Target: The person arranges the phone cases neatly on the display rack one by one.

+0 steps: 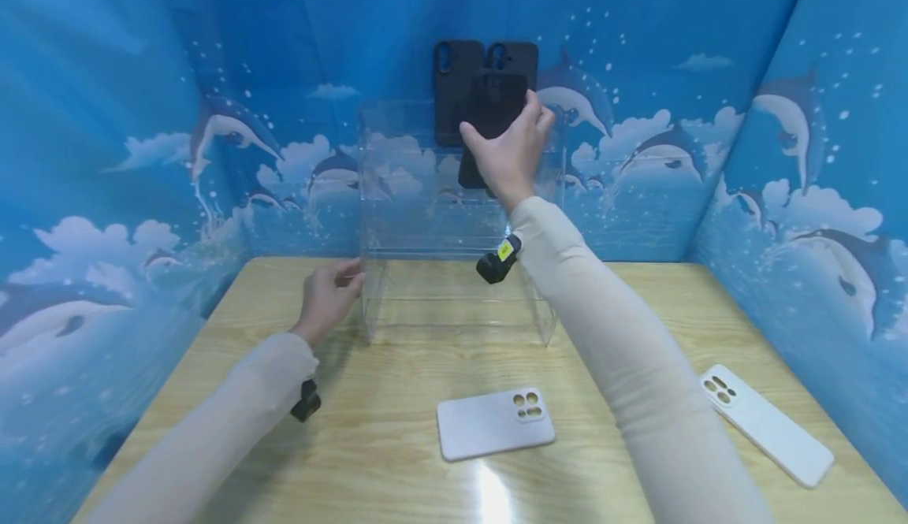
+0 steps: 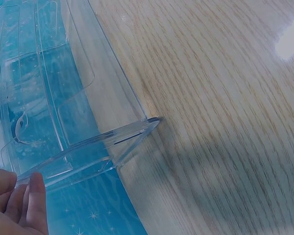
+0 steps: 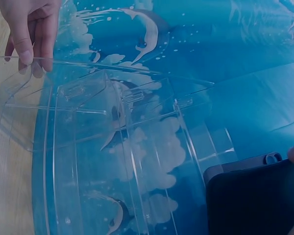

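- Right hand (image 1: pixel 507 150) has a firm grip on a black phone case (image 1: pixel 496 106), thumb at its left edge and fingers at its right
- That held case is at the upper part of the clear stand (image 1: pixel 404 228), overlapping a left black case (image 1: pixel 454 98) and a right black case (image 1: pixel 526 55) behind it
- Left hand (image 1: pixel 329 295) is at the stand's left side, fingertips touching the edge of the side panel; cannot tell whether that grip pinches the panel or only rests against it
- A pale case (image 1: pixel 468 429) lies flat on the wooden counter (image 1: pixel 397 382) in front of the stand, camera holes at its right end
- A white case (image 1: pixel 776 437) lies slantwise near the counter's right edge, beyond the right sleeve (image 1: pixel 638 358)
- A blue dolphin backdrop (image 1: pixel 284 43) hangs behind the stand
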Tool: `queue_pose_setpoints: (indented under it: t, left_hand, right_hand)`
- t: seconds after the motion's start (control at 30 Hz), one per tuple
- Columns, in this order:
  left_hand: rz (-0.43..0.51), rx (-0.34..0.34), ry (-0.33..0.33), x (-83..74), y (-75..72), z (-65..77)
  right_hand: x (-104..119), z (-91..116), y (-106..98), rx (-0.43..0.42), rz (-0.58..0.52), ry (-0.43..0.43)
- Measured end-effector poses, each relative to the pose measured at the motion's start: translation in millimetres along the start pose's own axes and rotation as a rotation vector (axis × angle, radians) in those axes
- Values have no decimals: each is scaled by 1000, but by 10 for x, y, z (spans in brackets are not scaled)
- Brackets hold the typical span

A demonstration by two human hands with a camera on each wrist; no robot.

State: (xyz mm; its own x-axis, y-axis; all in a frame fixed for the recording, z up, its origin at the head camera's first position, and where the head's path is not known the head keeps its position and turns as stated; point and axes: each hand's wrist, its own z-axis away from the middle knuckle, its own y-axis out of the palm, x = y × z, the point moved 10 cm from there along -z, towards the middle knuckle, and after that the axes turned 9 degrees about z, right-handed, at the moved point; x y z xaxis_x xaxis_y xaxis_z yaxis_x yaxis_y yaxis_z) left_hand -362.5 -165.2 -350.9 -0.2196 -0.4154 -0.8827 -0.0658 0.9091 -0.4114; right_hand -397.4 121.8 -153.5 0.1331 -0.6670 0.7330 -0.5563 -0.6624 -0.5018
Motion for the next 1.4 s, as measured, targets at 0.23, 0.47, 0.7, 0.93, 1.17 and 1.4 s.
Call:
queue_pose_setpoints:
  t: [0.23,0.47,0.7,0.93,1.17,1.4]
  left_hand:
    - [-4,7,-14,7,4,22]
    - [2,-10,-7,12,-4,5]
    - [19,1,-17,33,9,-2]
    - [6,10,-13,36,5,2]
    - [2,7,-20,29,-4,1]
    - [-4,12,-8,27,1,9]
  right_hand:
    - [30,-30,127,-13,-52,-9]
    - [36,-39,255,-32,-55,4]
    - [5,-36,345,-71,-106,19]
    - [3,-37,435,-96,-110,4]
    - [23,-9,522,-85,-82,-9]
    - [13,-23,538,-87,-69,-4]
